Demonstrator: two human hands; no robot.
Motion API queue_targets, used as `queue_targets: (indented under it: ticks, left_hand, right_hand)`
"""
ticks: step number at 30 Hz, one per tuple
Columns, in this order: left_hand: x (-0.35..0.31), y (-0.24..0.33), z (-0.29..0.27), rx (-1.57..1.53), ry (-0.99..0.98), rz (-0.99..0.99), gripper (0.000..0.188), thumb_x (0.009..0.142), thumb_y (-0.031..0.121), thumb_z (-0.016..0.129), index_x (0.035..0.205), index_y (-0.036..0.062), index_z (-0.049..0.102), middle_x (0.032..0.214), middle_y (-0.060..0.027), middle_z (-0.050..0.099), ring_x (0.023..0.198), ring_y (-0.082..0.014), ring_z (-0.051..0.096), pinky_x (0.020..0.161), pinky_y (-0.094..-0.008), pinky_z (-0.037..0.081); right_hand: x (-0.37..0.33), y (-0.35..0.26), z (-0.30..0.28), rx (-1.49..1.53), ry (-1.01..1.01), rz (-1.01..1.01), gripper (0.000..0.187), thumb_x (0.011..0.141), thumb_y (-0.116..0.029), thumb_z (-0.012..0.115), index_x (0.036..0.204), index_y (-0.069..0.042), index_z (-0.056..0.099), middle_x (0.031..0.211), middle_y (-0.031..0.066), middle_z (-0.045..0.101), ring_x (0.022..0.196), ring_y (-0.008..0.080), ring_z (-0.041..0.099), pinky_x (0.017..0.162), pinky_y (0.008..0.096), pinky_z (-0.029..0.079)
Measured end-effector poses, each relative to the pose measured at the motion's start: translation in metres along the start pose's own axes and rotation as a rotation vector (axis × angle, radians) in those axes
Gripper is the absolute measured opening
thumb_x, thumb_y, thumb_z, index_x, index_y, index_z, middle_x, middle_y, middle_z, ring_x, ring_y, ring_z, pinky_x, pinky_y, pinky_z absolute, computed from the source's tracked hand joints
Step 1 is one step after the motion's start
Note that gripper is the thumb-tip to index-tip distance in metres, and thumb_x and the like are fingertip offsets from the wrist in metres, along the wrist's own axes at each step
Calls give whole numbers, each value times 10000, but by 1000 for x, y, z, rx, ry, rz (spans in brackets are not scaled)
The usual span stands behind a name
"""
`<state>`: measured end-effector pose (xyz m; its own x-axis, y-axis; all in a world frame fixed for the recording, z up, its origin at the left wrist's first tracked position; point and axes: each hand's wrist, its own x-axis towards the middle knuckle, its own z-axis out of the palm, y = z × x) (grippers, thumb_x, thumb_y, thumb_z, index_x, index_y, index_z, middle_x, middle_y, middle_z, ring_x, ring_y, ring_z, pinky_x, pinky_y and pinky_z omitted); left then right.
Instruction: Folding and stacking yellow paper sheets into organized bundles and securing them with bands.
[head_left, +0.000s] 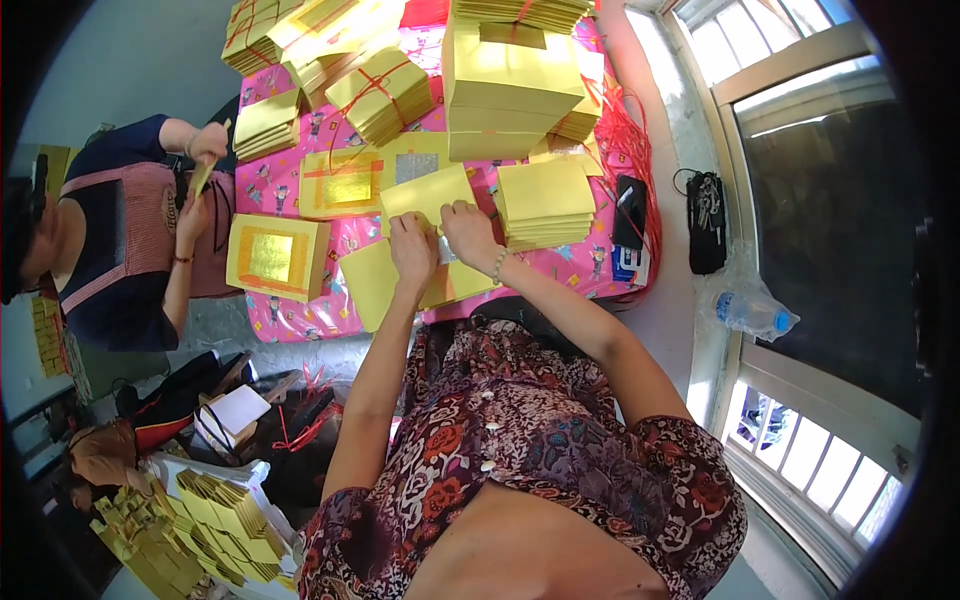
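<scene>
Pink patterned table cover (300, 320) under many yellow paper stacks, window at right. Left hand (412, 250) and right hand (468, 230) close together, fingers curled, pinching a yellow sheet (430, 195) at table's near edge; loose sheets (370, 280) below them overhang the edge. Neat stack (545, 205) just right. Another person at left handles paper. Risk, judged: overhanging sheets could slide off if nudged; thin paper may crease under an uneven pinch.
</scene>
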<state>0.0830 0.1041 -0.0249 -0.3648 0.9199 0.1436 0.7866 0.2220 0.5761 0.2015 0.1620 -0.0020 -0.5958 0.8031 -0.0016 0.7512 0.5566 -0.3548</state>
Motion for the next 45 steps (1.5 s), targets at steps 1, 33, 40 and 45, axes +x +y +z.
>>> queue_targets:
  ticks: [1, 33, 40, 45]
  left_hand:
    - [0, -1, 0, 4, 3, -1, 366, 782, 150, 685, 1057, 17, 484, 1016, -204, 479, 930, -382, 536, 787, -456, 463]
    - [-5, -94, -7, -784, -249, -171, 93, 793, 22, 709, 845, 34, 633, 767, -2, 592, 661, -71, 563, 605, -218, 468]
    - [-1, -87, -14, -807, -324, -328, 71, 804, 48, 711, 838, 44, 649, 722, 21, 615, 622, -56, 549, 568, -201, 449]
    - [-7, -76, -14, -655, -235, -285, 129, 804, 108, 725, 839, 26, 632, 722, 1, 615, 636, -76, 558, 586, -222, 463]
  right_hand:
    - [-3, 3, 7, -31, 60, -56, 192, 801, -140, 611, 947, -35, 544, 929, 162, 578, 933, 302, 582, 796, 401, 480]
    - [-16, 1, 19, 151, 178, 78, 221, 787, -256, 697, 864, -104, 557, 921, 83, 517, 948, 262, 503, 781, 402, 392]
    - [-17, 6, 17, 192, 138, 45, 353, 754, -272, 732, 991, -99, 536, 952, 93, 526, 999, 272, 512, 823, 404, 402]
    - [-14, 7, 17, 43, 217, -60, 505, 734, -300, 741, 1123, -70, 514, 969, 108, 543, 974, 276, 553, 823, 393, 450]
